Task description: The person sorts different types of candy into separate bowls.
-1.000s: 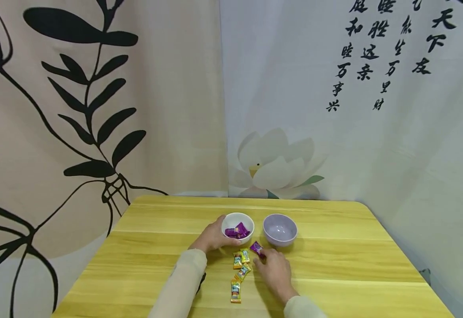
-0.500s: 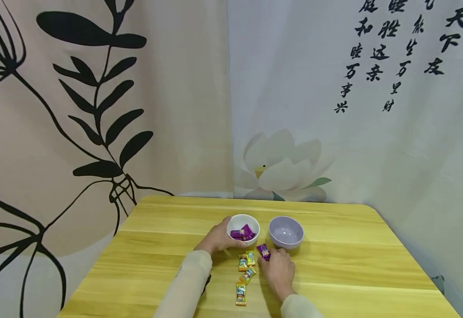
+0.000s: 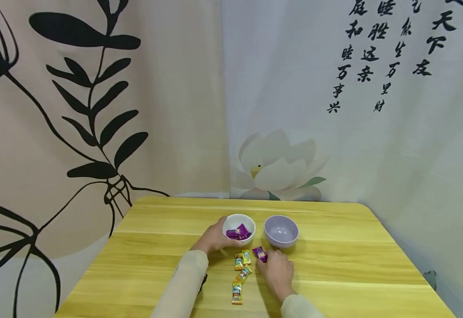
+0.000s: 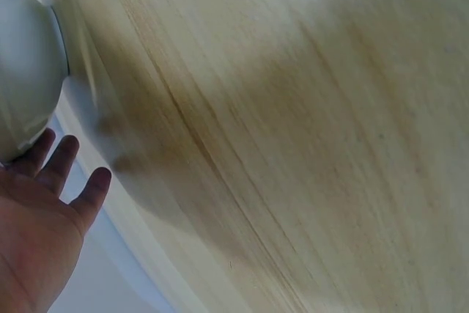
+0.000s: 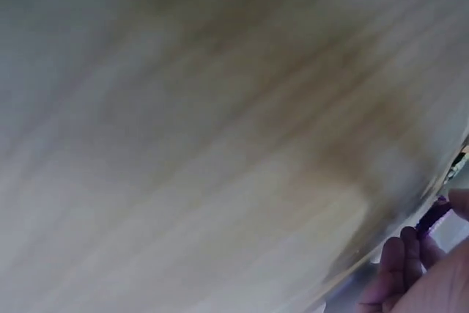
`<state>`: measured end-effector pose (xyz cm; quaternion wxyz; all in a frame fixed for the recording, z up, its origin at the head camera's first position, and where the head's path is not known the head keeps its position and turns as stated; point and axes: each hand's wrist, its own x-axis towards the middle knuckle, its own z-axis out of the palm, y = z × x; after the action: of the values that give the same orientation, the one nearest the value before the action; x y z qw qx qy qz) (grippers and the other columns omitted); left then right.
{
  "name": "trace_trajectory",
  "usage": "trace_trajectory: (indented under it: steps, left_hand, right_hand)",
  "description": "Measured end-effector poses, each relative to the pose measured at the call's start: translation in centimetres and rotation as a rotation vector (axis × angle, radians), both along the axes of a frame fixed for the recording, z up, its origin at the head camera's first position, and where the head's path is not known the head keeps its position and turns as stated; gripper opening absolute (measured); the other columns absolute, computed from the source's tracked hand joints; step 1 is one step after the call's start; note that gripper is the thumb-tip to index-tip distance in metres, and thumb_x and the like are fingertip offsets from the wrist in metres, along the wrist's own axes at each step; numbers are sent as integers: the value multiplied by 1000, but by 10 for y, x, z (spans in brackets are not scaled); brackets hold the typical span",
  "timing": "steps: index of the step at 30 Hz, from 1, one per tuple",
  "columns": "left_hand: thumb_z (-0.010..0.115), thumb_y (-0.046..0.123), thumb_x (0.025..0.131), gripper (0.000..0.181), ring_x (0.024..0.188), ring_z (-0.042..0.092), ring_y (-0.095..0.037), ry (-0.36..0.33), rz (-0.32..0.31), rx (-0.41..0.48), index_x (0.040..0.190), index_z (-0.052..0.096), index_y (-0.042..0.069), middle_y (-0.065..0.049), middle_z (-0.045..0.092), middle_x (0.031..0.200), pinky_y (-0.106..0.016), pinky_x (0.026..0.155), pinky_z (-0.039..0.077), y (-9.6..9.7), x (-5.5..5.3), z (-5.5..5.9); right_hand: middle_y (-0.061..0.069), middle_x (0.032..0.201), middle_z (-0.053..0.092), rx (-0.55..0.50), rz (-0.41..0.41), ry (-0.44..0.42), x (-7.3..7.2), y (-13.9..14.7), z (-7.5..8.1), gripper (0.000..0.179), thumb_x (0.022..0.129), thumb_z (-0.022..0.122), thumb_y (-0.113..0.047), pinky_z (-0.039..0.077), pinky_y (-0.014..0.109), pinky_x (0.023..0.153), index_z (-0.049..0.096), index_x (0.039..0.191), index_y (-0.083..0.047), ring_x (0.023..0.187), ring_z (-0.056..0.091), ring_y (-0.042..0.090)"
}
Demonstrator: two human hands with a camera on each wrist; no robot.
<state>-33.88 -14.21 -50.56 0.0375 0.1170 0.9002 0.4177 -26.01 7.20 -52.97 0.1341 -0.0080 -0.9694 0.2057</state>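
Right fingers (image 3: 271, 256) still pinch a purple candy (image 3: 259, 253); spread left fingers (image 4: 60, 166) still hold the white bowl (image 3: 237, 221).

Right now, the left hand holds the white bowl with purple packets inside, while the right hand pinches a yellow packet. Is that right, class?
Wrong colour: the head view shows the right hand pinching a purple packet. The left hand does hold the white bowl with purple packets inside.

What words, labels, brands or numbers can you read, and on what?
White backdrop, columns from right, tops cut off by the frame:
"天下友"
"能生万里财"
"睦胜远亲"
"庭和睦万事兴"
Yellow candies and purple candies: wrapper print too small to read.
White bowl, lavender bowl: no lettering visible.
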Motion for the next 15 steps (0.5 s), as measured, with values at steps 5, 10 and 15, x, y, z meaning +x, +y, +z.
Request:
trace_trajectory:
  steps: [5,10,15]
  left_hand:
    - [91,46,67,107,117,57,-35,10,3,-13,149,36,4,-16,59,130,-54,101,44,-4,-1,-2]
    - [91,47,66,105,115,57,-33,10,9,-10,147,38,6,-15,60,129,-53,101,44,-4,-1,-2]
    - [92,44,67,105,116,57,-36,14,-11,14,148,38,4,-17,59,129,-55,100,44,-1,-1,-2]
  right_hand:
    - [7,80,64,-29,29,49,5,-3,5,34,81,79,-35,48,47,69,75,100,-7,76,61,28]
    - [6,82,63,-88,47,81,9,-5,10,37,83,77,-39,48,49,71,75,101,-7,75,60,26]
    - [6,82,63,-105,38,124,11,-4,13,35,82,78,-37,49,48,72,76,99,-7,75,61,25]
